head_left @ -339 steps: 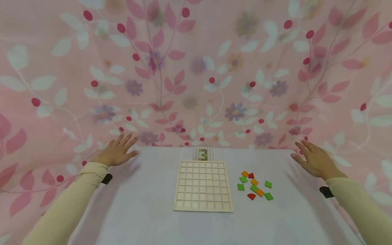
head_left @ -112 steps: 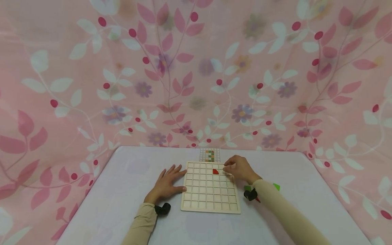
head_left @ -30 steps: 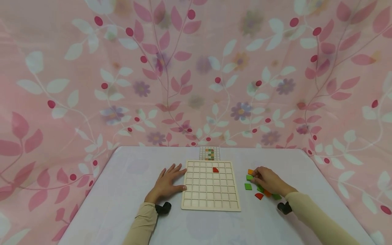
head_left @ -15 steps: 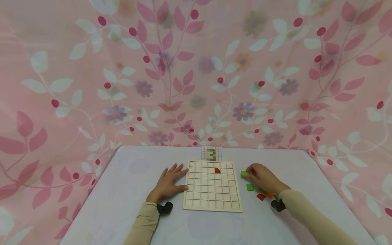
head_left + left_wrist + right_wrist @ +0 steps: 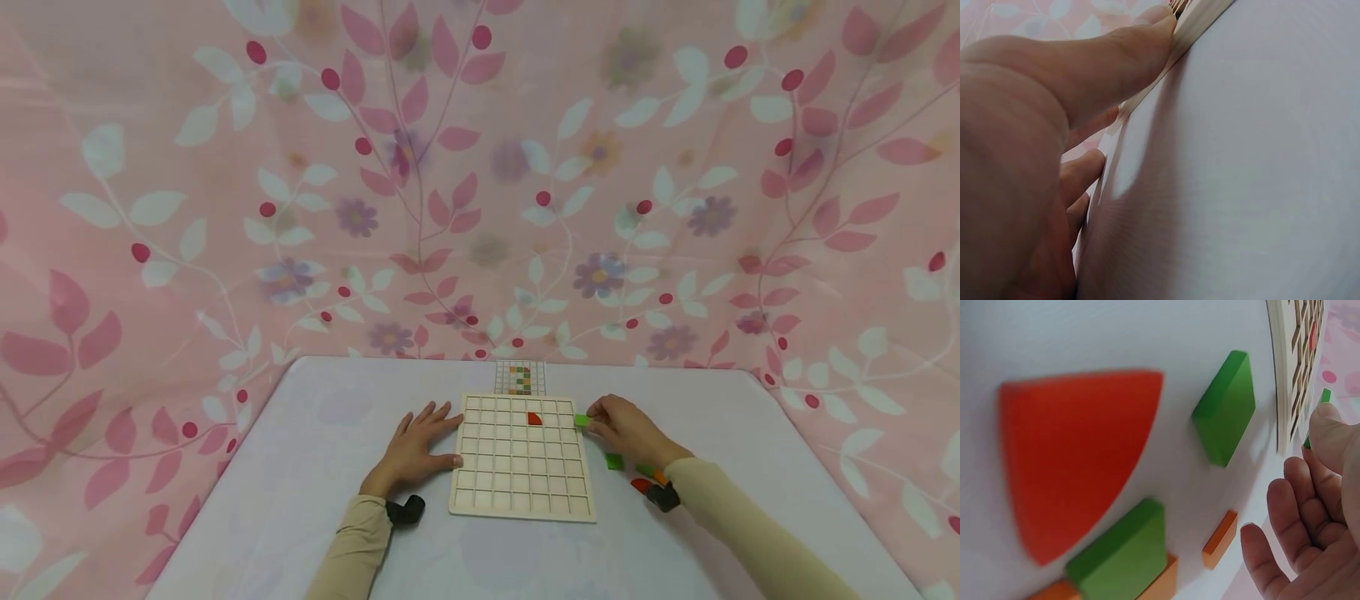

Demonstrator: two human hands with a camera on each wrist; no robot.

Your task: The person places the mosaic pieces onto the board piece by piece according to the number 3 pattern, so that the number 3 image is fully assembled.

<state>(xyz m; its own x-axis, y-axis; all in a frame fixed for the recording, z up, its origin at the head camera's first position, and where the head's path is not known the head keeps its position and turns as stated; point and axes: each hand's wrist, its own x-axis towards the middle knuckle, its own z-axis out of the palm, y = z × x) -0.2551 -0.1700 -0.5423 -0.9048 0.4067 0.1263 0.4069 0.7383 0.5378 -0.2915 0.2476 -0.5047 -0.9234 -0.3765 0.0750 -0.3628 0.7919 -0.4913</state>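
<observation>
A pale wooden grid board (image 5: 517,479) lies on the table, with a red quarter-circle tile (image 5: 534,418) in one upper cell. My left hand (image 5: 411,450) rests with fingers spread at the board's left side; its thumb and a finger touch the edge. Between thumb and finger, my right hand (image 5: 633,429) pinches a green square tile (image 5: 582,421) at the board's right edge, near the upper rows. In the right wrist view the same green tile (image 5: 1326,396) shows at the thumb tip, while the other fingers are loosely bent.
Loose tiles lie right of the board: a green square (image 5: 615,462), a red quarter-circle (image 5: 641,485) and several others partly behind the right wrist. An orange tile (image 5: 1220,540) shows in the right wrist view. Behind the board is a small pattern card (image 5: 504,379), before a floral curtain (image 5: 480,208).
Both hands first hovered apart; the red tile since came onto the board. My right hand returned to the loose tiles, took a green one and moved it left to the board. My left hand stays put lately.
</observation>
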